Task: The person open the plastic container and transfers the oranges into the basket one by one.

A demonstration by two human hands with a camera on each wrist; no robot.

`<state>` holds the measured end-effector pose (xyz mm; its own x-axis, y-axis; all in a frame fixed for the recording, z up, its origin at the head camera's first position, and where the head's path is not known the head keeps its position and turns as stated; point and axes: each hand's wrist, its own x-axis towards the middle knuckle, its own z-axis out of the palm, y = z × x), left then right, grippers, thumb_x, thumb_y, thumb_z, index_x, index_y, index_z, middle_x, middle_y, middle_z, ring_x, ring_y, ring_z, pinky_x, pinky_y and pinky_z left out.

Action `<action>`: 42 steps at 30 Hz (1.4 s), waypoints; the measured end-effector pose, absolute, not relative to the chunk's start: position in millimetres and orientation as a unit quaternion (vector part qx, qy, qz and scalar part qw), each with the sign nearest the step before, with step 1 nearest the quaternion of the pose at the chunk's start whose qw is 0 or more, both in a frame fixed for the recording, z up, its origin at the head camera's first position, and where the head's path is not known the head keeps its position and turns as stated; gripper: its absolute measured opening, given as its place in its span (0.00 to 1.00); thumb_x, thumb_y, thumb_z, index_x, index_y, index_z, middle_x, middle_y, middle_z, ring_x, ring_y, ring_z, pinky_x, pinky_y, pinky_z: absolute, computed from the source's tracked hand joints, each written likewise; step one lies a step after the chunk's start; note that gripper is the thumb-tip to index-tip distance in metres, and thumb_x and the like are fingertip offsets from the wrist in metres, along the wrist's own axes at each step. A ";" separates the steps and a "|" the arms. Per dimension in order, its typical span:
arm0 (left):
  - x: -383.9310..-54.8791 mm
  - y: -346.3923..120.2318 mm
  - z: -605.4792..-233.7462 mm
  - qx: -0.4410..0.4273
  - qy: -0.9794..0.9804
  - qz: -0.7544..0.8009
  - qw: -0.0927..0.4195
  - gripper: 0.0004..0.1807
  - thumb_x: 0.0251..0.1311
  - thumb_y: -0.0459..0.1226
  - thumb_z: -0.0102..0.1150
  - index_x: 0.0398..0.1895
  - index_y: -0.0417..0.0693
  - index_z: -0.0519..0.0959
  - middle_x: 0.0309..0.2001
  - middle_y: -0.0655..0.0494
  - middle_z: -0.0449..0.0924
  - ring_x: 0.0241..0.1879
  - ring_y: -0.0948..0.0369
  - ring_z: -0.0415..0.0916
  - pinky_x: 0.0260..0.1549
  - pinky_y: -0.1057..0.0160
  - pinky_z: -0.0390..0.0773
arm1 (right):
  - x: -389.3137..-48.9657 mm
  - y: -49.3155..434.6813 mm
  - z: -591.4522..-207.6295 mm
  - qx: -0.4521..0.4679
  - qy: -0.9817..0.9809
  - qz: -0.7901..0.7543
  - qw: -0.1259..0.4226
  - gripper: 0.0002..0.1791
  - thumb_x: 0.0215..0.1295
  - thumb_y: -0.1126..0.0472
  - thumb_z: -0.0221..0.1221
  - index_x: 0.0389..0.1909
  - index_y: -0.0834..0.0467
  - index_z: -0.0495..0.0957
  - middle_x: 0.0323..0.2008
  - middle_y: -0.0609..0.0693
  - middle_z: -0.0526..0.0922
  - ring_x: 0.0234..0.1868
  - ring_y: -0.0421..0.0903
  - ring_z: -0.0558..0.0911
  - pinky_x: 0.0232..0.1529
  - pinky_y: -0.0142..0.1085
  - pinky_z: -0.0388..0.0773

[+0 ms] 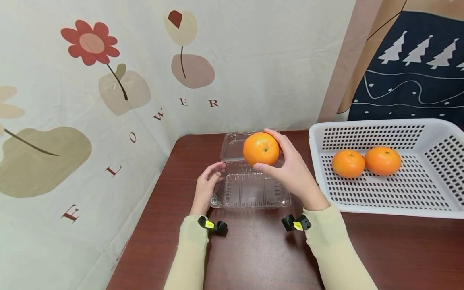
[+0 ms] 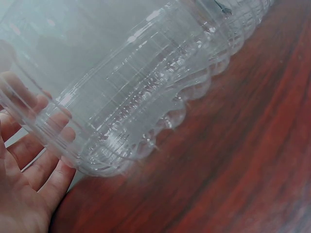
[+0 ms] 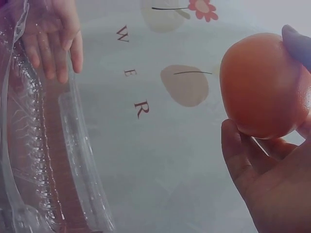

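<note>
An orange with a small green stem spot is held up by my right hand, thumb below and fingers over its far side. It hangs above a clear plastic clamshell box, whose lid lies folded back toward the wall. In the right wrist view the orange sits between thumb and fingers, apart from the box. My left hand is at the box's left side. Its fairly straight fingers rest along the clear wall in the left wrist view, partly seen through the plastic.
To the right stands a white perforated basket with two more oranges, one on the left and one beside it. A cloth wall covering with printed flowers borders the dark red-brown table behind and on the left.
</note>
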<state>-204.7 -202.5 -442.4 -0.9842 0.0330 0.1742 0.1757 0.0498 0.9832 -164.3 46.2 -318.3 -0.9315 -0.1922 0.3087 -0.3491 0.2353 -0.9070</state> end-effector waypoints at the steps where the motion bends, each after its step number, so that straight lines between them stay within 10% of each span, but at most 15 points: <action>1: -204.6 -202.6 -442.5 -0.072 -0.723 -0.685 0.052 0.17 0.61 0.26 0.44 0.54 0.34 0.69 0.53 0.40 0.70 0.54 0.46 0.66 0.47 0.58 0.72 | -162.4 45.9 -315.6 0.172 -0.784 0.592 0.067 0.39 0.47 0.53 0.66 0.61 0.40 0.60 0.55 0.39 0.64 0.49 0.41 0.71 0.44 0.37 0.74; 42: -205.0 -202.0 -441.0 -0.071 -0.721 -0.687 0.050 0.17 0.61 0.27 0.44 0.54 0.36 0.69 0.53 0.41 0.71 0.54 0.47 0.66 0.48 0.55 0.71 | -157.4 61.5 -303.7 0.143 -0.817 0.551 0.093 0.39 0.48 0.51 0.65 0.62 0.43 0.60 0.56 0.42 0.64 0.49 0.41 0.69 0.47 0.42 0.70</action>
<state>-205.0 -202.0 -441.0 -0.9851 0.0336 0.1686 0.1700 0.0452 0.9844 -157.4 61.5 -303.7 -0.9415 -0.1313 0.3105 -0.3371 0.3519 -0.8732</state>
